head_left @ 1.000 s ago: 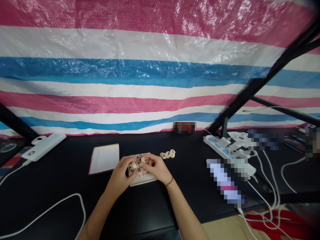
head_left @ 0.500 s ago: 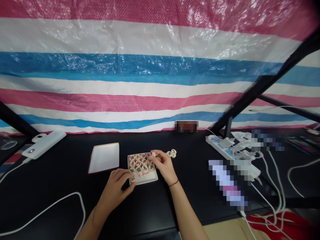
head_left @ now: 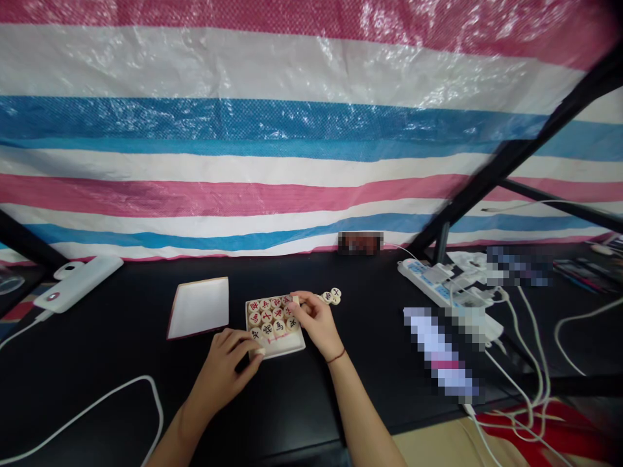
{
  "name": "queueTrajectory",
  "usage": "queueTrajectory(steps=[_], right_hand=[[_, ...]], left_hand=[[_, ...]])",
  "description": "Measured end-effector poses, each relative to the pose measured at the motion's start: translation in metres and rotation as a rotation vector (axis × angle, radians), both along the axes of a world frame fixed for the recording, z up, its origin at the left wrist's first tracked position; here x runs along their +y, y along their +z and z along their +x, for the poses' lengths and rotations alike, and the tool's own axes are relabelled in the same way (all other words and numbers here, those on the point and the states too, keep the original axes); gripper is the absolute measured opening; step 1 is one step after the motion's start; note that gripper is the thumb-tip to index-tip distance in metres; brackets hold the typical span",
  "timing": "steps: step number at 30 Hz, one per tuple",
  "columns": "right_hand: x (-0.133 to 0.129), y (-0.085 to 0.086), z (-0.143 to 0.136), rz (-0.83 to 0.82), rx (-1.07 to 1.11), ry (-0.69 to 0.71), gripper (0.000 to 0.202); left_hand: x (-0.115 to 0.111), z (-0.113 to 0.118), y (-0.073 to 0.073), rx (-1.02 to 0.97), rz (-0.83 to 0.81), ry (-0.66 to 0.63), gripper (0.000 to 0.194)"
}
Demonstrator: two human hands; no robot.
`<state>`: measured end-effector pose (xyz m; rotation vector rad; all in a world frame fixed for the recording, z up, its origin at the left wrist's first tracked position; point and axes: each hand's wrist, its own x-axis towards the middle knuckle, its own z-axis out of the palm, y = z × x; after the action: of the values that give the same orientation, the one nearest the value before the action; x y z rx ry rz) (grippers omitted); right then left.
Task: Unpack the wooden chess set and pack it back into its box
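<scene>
A shallow white box [head_left: 287, 347] on the black table holds rows of round pieces [head_left: 266, 316] with red and black characters. My left hand [head_left: 232, 357] is at the box's front left corner, thumb and fingers closed on a round piece [head_left: 257, 352] tilted on its edge. At the box's right back corner, my right hand [head_left: 316, 321] pinches a pale piece [head_left: 295, 299] between thumb and finger. Several loose pieces [head_left: 333, 296] lie on the table just beyond my right hand.
An open box lid [head_left: 200, 306] lies left of the box. At the far left is a white device [head_left: 80, 285] with a cable. A power strip [head_left: 428, 282] with plugs and cables stands on the right, near blurred items. A striped sheet [head_left: 243, 194] hangs behind.
The piece under my left fingers, lying in the box's front left corner before, is now tilted up in my grip. My right hand has barely moved. The whole view has shifted slightly.
</scene>
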<state>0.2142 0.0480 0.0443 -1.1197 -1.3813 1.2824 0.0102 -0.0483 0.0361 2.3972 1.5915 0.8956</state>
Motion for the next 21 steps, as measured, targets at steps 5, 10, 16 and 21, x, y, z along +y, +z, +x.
queueTrajectory(steps=[5,10,16,21], right_hand=[[0.000,-0.001,0.000,-0.002,-0.004,0.005,0.040],[0.000,-0.003,0.000,0.001,-0.015,0.001,0.040],[-0.002,0.000,0.002,0.039,-0.053,0.019,0.035],[-0.033,0.010,0.002,0.266,-0.297,0.078,0.025]], left_hand=[[0.000,0.000,0.000,-0.009,-0.008,-0.008,0.013],[0.000,0.000,0.000,-0.016,-0.009,-0.006,0.015],[0.000,0.000,0.000,0.024,-0.001,-0.005,0.015],[0.000,0.000,-0.002,-0.012,0.013,0.019,0.016]])
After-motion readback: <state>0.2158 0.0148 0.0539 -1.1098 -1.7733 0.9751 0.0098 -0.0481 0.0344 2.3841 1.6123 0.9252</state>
